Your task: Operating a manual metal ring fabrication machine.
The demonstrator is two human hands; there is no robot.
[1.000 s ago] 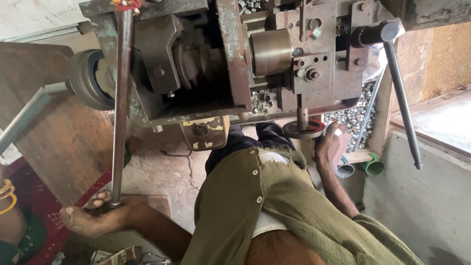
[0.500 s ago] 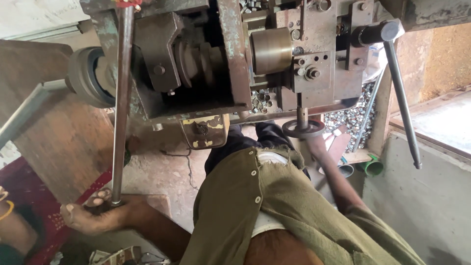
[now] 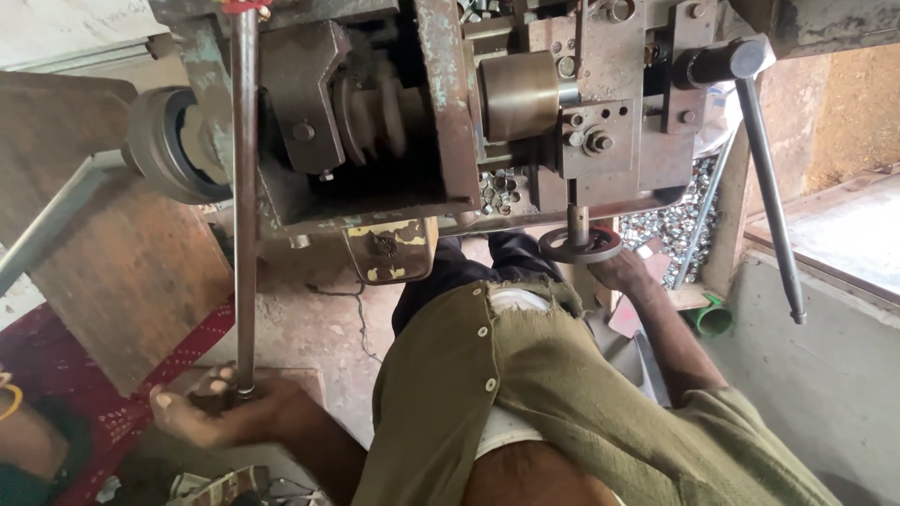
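- Presently, the left hand (image 3: 220, 408) is clenched round the lower end of the long lever rod (image 3: 246, 201); keep the fingers wrapped fully about the rod tip, so the pull runs along the rod's swing and not across it.
- The right hand (image 3: 623, 272) rests at the rim of the small handwheel (image 3: 579, 245) under the machine head (image 3: 450, 112); whether its fingers close on the rim cannot be told, since the wheel hides them.
- Judged from the pose, both controls are worked together: steady the handwheel with light finger pressure while the lever carries the force.
- Keep the olive shirt (image 3: 562, 403) clear of the pulley (image 3: 370, 117) and the brass-coloured cylinder (image 3: 520, 94).
- The second lever (image 3: 769, 187) hangs free at the right; leave it undisturbed.
- Loose metal parts (image 3: 670, 225) lie heaped behind the handwheel, apart from both hands.
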